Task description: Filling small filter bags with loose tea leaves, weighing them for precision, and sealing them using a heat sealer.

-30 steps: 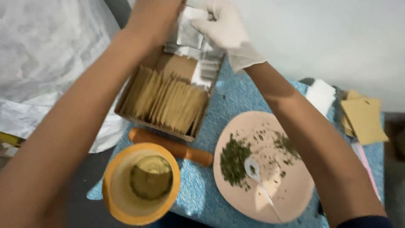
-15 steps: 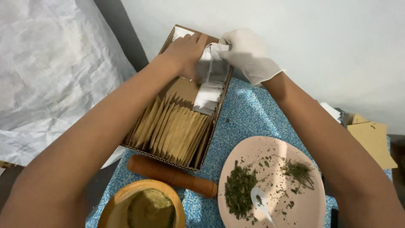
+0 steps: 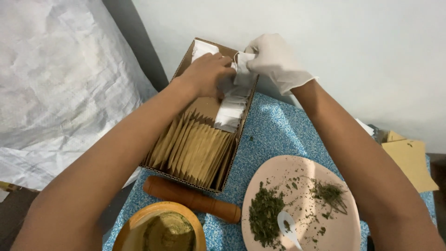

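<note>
In the upper middle of the frame both hands are meeting over the far end of an open cardboard box (image 3: 231, 148). The bare left hand (image 3: 204, 74) is curling its fingers down onto a stack of white filter bags (image 3: 231, 111) standing along the box's right wall, while the right hand (image 3: 274, 60), wearing a white glove, is pinching the top corner of one white bag (image 3: 243, 69) between thumb and fingers, just beside the left hand's fingertips. Nearer in the box, a row of tan paper sachets (image 3: 195, 146) is standing on edge, packed close. The box is sitting on a table with a blue speckled cover (image 3: 274, 135). Just below the box a brown wooden pestle (image 3: 193, 199) is lying across the table. At the bottom edge an orange mortar (image 3: 158, 230) is holding greenish powder. At lower right a pink plate (image 3: 302, 204) is carrying dried green herbs (image 3: 265, 216) and a white spoon (image 3: 289, 225).
</note>
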